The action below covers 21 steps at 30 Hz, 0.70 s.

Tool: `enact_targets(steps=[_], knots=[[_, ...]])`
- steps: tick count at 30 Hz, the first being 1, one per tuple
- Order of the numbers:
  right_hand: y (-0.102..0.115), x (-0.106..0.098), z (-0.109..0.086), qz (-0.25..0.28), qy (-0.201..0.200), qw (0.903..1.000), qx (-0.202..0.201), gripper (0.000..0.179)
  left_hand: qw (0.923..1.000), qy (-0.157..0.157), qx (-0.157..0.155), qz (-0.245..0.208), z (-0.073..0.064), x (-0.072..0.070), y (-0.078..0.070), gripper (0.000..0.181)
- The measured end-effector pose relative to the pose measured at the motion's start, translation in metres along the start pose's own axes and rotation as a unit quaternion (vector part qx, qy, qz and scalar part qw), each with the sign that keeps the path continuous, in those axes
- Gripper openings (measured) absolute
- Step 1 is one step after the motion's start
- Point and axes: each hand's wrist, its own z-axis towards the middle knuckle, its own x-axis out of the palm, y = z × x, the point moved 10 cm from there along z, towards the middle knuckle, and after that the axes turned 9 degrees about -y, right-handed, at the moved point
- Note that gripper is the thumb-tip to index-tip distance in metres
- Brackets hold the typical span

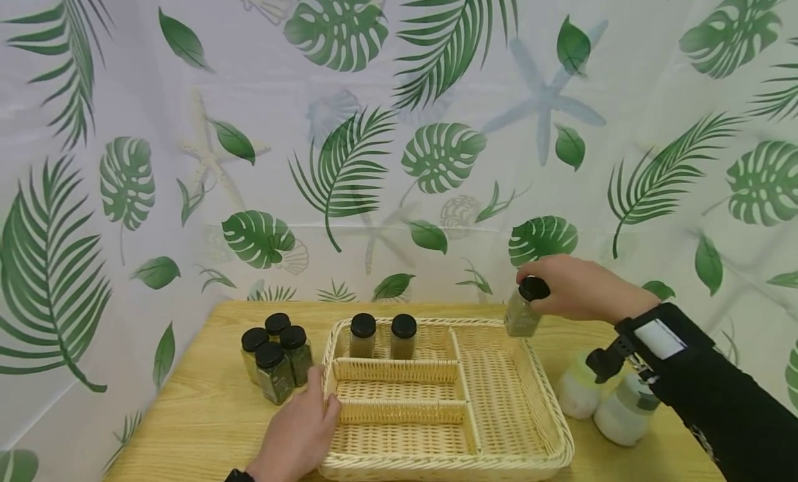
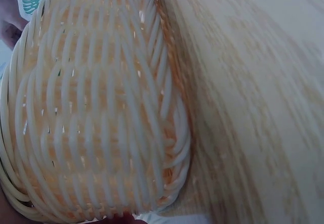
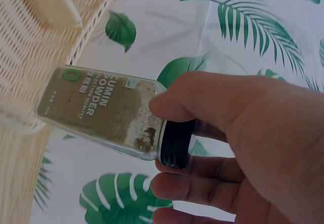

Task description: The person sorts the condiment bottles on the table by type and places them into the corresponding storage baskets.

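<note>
My right hand [image 1: 570, 284] pinches a cumin powder jar [image 3: 101, 105] by its black cap, between thumb and fingers. The clear jar holds brown powder and hangs above the back right corner of a woven basket [image 1: 499, 461]. At the basket's left side, my left hand [image 1: 299, 426] grips the rim, thumb on the inner side. The basket's woven wall [image 2: 96, 102] fills much of the left wrist view. In its back left compartment stand two black-capped jars, a left one [image 1: 363, 336] and a right one [image 1: 403, 338].
Several black-capped spice jars [image 1: 274, 375] stand grouped on the wooden table [image 1: 193, 406], left of the basket. To the right are a yellow-lidded jar [image 1: 580, 392] and another jar of white contents [image 1: 623, 420], partly under the right forearm. A leaf-print sheet [image 1: 374, 191] hangs behind.
</note>
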Motion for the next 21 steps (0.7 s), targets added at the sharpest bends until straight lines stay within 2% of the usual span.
enact_targets(steps=[10,21], knots=[[0.049,0.011,0.028,0.011,-0.01,0.9988,-0.047,0.029,0.9999,0.01,-0.003,-0.007,0.0,0.002,0.002,0.056],[0.087,0.036,0.05,0.007,-0.014,0.9954,-0.094,0.02,0.9999,-0.006,0.006,0.009,0.001,0.003,0.002,0.054]])
